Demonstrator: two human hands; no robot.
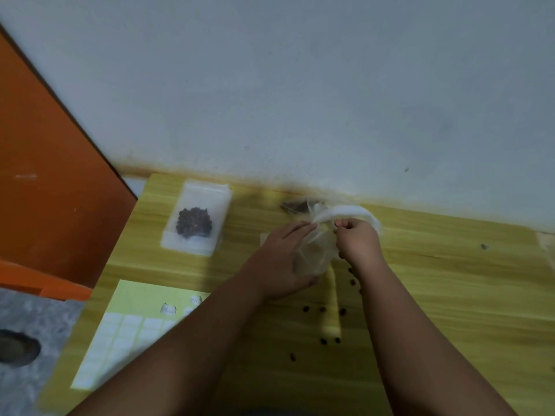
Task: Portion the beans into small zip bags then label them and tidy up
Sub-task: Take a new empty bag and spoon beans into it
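Note:
A clear plastic bag (315, 250) stands between my hands near the middle of the wooden table (450, 295). My left hand (282, 259) holds its left side, fingers up at the white top edge. My right hand (357, 238) pinches the top edge from the right. What the bag holds is blurred. A small zip bag (196, 219) with a heap of dark beans lies flat at the far left. Several loose beans (322, 340) are scattered on the table in front of my hands.
A yellow-green sheet of white labels (126, 328) lies at the near left, partly under my left forearm. A dark crumpled wrapper (295, 205) sits by the wall behind the bag. An orange panel (51, 181) stands to the left of the table.

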